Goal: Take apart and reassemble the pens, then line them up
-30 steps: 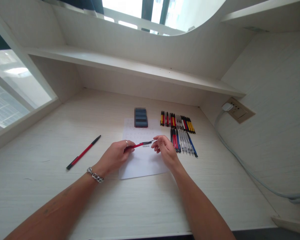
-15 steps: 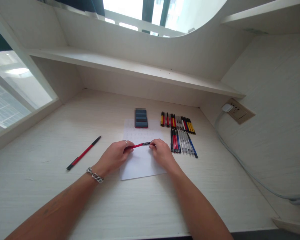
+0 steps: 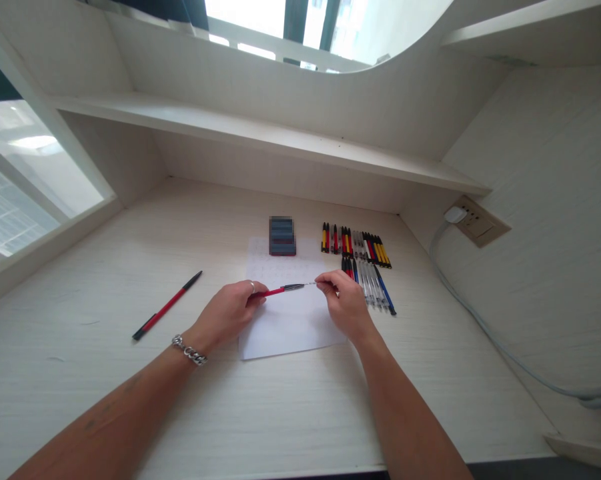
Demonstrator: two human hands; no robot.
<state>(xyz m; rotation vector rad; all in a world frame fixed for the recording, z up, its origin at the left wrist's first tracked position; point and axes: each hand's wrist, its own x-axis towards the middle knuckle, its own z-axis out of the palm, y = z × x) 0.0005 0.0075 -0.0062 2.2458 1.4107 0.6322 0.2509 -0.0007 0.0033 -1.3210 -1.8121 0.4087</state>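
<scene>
Above the white paper sheet [image 3: 290, 333], my left hand [image 3: 235, 307] pinches a red pen [image 3: 274, 292] whose black end points right. My right hand [image 3: 344, 300] is closed, thumb and fingertips together, on a thin pale piece [image 3: 309, 284]. That piece spans the short gap from the pen's black end to my right fingertips; its exact kind is too small to make out. Another red pen [image 3: 169, 307] with black ends lies on the desk to the left. Beyond my right hand, several clear, blue, red and black pens [image 3: 377, 287] lie side by side, partly hidden by it.
Farther back lies a row of yellow, red, white and black pens [image 3: 377, 248]. A pixelated dark block [image 3: 283, 235] rests at the paper's top edge. A shelf [image 3: 280, 143] overhangs the desk's rear. At right, a cable [image 3: 460, 300] runs from a wall socket [image 3: 483, 223].
My right hand has moved right, away from the pen's black end, so the thin pale piece now shows between them. The left hand and its red pen have stayed nearly still.
</scene>
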